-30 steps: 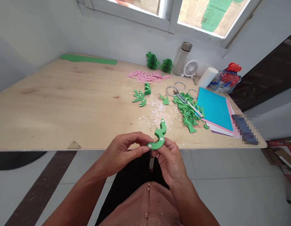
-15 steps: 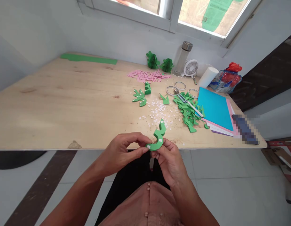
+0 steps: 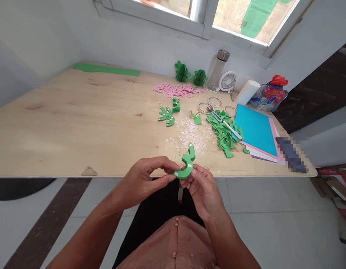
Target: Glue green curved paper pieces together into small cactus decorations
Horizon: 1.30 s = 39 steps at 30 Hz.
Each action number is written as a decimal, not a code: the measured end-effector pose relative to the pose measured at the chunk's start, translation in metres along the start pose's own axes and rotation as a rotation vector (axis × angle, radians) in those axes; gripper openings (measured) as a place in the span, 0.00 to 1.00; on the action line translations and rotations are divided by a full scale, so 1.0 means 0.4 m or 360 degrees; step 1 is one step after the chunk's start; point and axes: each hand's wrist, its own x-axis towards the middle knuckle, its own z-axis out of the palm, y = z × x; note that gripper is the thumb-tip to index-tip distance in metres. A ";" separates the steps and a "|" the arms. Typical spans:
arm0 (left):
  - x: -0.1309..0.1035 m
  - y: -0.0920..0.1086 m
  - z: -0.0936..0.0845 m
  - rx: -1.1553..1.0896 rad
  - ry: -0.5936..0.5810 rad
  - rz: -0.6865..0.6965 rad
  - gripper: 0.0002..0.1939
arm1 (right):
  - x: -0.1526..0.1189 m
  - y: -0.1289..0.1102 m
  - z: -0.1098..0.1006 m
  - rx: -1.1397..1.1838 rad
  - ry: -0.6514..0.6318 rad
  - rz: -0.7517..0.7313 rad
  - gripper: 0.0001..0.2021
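Note:
A curved green paper piece (image 3: 186, 169), a thick stack with white patches on its face, is held over the table's front edge. My left hand (image 3: 150, 177) pinches its lower left end between thumb and fingers. On the right side, my right hand (image 3: 202, 188) grips the piece's lower curve, with some fingers behind it. Beyond the hands lie small white paper bits (image 3: 191, 130), a branched green cutout (image 3: 165, 114) with white patches and a small green stack (image 3: 176, 105).
Green scraps (image 3: 224, 140) lie at the right under scissors (image 3: 214, 114) and a white pen (image 3: 232, 130). Blue sheets (image 3: 256, 129) are beside them. Pink cutouts (image 3: 175, 90), a bottle (image 3: 217, 69) and a small fan (image 3: 227, 81) stand or lie near the wall.
The green piece has tilted slightly, its upper end moving a little left. My right thumb has shifted slightly upward along its edge. Both hands keep hold.

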 end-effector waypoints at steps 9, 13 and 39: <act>0.000 0.005 -0.002 0.0021 -0.0002 0.0021 0.07 | 0.002 0.000 0.004 -0.0065 0.0034 -0.0037 0.12; 0.002 0.004 -0.006 0.0028 -0.0031 0.0068 0.07 | 0.003 0.001 0.003 -0.0075 0.0013 -0.0039 0.13; 0.002 0.000 -0.012 0.0156 -0.0049 0.0126 0.08 | 0.005 0.000 0.007 -0.0550 0.0042 -0.0199 0.12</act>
